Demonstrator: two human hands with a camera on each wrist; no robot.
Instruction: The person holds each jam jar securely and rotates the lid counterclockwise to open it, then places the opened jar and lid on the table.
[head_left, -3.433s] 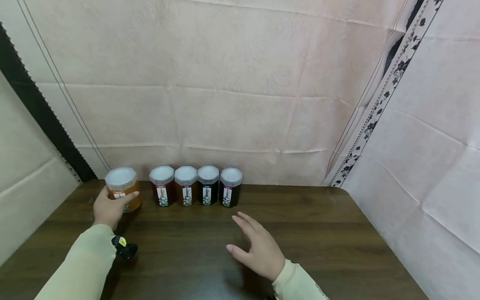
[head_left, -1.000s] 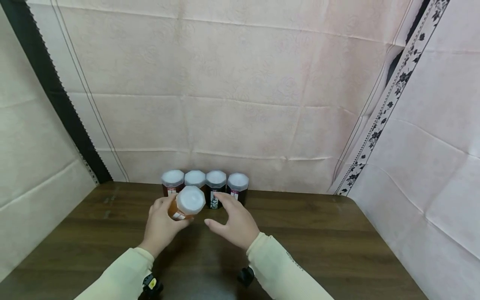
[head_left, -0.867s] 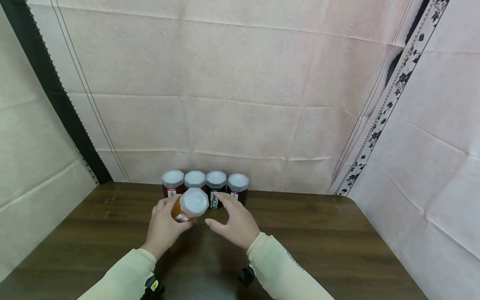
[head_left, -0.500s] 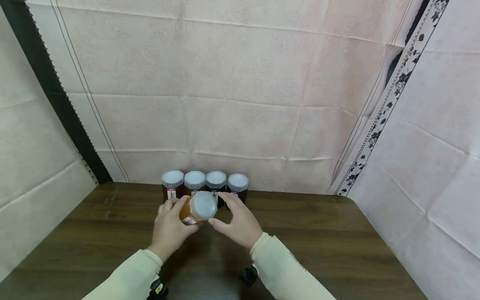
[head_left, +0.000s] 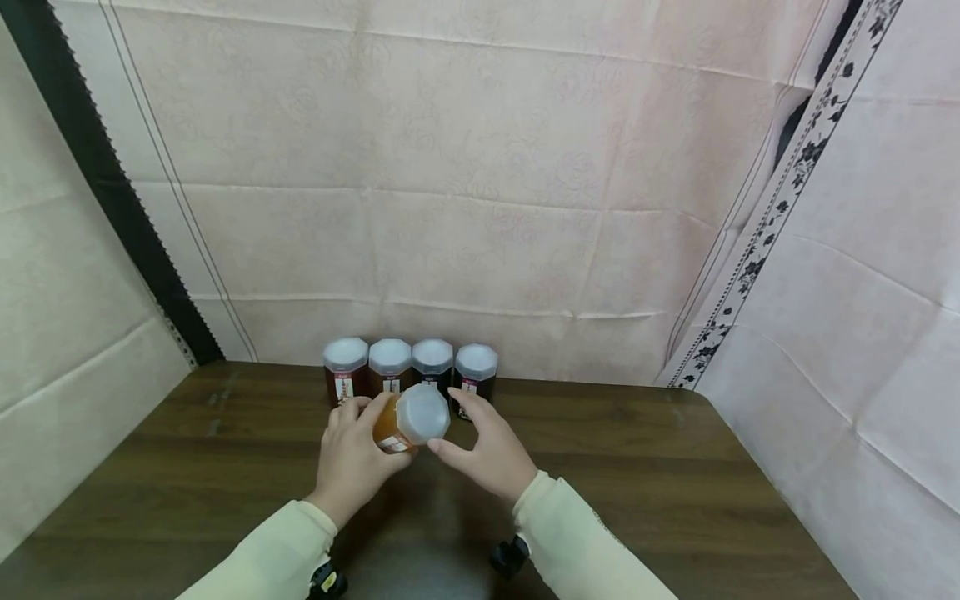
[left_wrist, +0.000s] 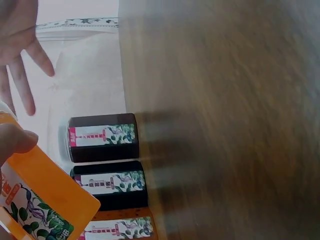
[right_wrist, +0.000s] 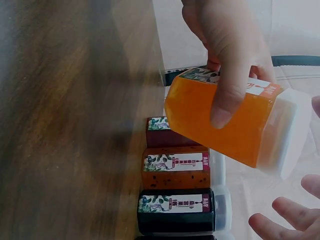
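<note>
My left hand (head_left: 357, 450) grips an orange jar (head_left: 387, 427) with a white lid (head_left: 423, 413) and holds it tilted above the table, lid toward the right. The right wrist view shows the left hand's fingers (right_wrist: 227, 55) wrapped over the orange jar (right_wrist: 220, 125). My right hand (head_left: 487, 446) is open beside the lid, thumb and fingers spread around it with a small gap showing. The left wrist view has the orange jar (left_wrist: 40, 200) at its lower left and the right hand (left_wrist: 20, 45) at the top left.
Four white-lidded jars (head_left: 411, 367) with dark red, amber and black contents stand in a row at the back edge of the dark wooden table (head_left: 675, 500). Pale cloth walls (head_left: 480, 208) close in the back and both sides.
The left hand has lifted the orange jar from the left end of the row and carried it rightward, tilted, in front of the row. The right hand has risen to meet the lid.
</note>
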